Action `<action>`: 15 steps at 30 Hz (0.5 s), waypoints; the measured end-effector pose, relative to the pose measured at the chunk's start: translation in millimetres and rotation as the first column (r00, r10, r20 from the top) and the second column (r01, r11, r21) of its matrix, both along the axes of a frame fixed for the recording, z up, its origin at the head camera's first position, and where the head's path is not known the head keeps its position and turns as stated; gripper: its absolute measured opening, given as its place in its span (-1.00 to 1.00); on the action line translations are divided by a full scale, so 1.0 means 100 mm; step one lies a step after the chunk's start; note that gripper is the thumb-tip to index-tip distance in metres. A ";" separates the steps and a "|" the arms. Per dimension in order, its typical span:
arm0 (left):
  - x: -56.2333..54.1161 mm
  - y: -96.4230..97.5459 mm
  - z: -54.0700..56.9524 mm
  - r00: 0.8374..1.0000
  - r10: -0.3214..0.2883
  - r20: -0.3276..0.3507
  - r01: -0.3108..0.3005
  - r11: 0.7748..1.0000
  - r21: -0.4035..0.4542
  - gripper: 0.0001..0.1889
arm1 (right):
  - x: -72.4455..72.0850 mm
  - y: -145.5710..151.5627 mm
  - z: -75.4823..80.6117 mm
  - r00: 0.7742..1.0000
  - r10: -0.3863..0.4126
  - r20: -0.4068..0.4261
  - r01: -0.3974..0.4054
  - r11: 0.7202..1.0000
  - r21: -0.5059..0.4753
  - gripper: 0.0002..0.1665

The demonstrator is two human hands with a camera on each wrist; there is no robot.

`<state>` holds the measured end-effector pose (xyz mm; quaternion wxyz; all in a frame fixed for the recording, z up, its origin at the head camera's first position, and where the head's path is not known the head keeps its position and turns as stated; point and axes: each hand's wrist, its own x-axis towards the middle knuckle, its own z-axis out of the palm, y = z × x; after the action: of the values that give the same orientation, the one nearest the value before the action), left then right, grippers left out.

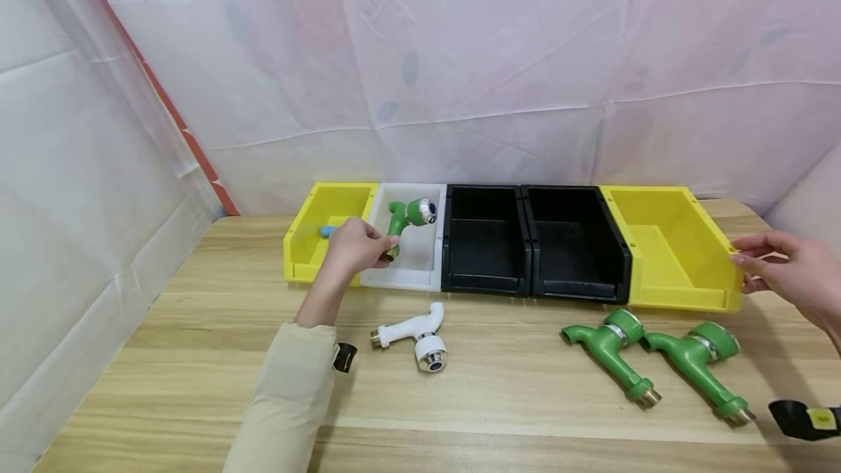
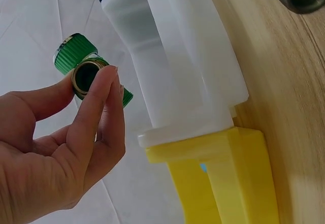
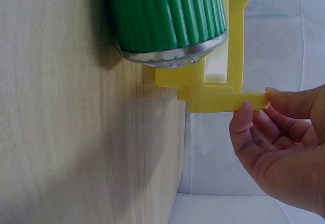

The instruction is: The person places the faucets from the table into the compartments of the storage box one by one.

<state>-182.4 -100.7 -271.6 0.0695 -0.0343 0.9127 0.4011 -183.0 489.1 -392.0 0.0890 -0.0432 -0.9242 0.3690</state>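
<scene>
My left hand (image 1: 358, 247) pinches a green faucet (image 1: 398, 223) by its brass threaded end, holding it above the white bin (image 1: 402, 277). In the left wrist view the threaded opening (image 2: 86, 75) of this faucet faces the camera, between thumb and fingers. At the far right, my right hand (image 1: 791, 265) grips the side rim of a yellow bin (image 1: 712, 299) between thumb and fingers. Two green faucets (image 1: 611, 356) (image 1: 698, 367) lie on the table in front of that bin. A white faucet (image 1: 420, 331) rests on the table in front of the white bin.
Two black bins (image 1: 486, 285) (image 1: 578, 289) stand between the white bin and the right yellow bin. The left yellow bin (image 1: 297, 254) holds a light blue piece (image 1: 327, 231), partly hidden by my left hand. The bins form one row on the wooden table (image 1: 197, 327), before a cloth backdrop (image 1: 486, 57).
</scene>
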 end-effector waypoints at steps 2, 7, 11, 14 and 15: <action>-0.01 0.02 0.00 1.000 0.005 0.006 -0.005 1.000 0.000 -0.73 | 0.07 -0.12 0.13 1.000 0.002 0.011 -0.002 1.000 -0.016 -0.81; -0.04 0.06 0.00 1.000 0.014 0.018 -0.014 1.000 -0.015 -0.73 | 0.19 -0.34 0.35 1.000 0.017 0.018 -0.016 0.999 -0.045 -0.83; -0.06 0.08 -0.01 1.000 0.023 0.020 -0.023 0.999 -0.026 -0.73 | 0.17 -0.28 0.29 1.000 0.010 0.013 -0.010 0.999 -0.039 -0.81; -0.07 0.10 -0.02 0.999 0.028 0.023 -0.027 0.999 -0.033 -0.73 | 0.13 -0.22 0.23 1.000 -0.003 0.000 0.003 0.999 -0.042 -0.85; -0.08 0.11 -0.02 0.999 0.028 0.023 -0.027 0.999 -0.036 -0.73 | 0.13 -0.21 0.21 1.000 -0.007 -0.017 0.006 0.999 -0.043 -0.93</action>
<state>-190.2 -90.1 -273.4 0.0740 -0.0528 0.9184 0.3852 -169.8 468.0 -370.9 0.0974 -0.0450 -0.9151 0.3886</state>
